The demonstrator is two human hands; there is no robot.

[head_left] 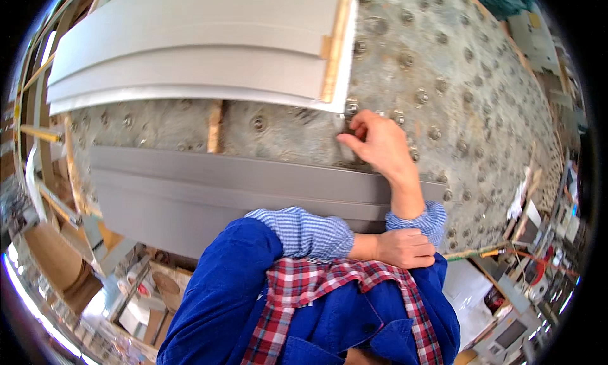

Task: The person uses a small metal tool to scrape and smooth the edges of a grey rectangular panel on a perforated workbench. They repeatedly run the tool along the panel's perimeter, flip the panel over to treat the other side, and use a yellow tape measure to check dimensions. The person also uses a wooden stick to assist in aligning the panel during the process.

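Note:
My left hand (405, 248) reaches across my body and is closed on the striped blue-and-white sleeve cuff (423, 220) of my right arm. My right hand (377, 143) hovers over the worktable, thumb and fingers apart, with nothing visible in it. Just beyond it lies the corner of a light grey, stepped panel (196, 29) with a white edge and a wooden strip (335, 48) along its right end. Beneath my right forearm runs a darker grey long panel (171, 187), partly hidden by my arms and sleeves.
The mottled grey table top (386, 54) is dotted with round metal studs. A wooden batten (215, 125) bridges the gap between the panels. An orange-handled tool (493, 253) lies at the table's near right edge. Cardboard (57, 257) stands at the lower left.

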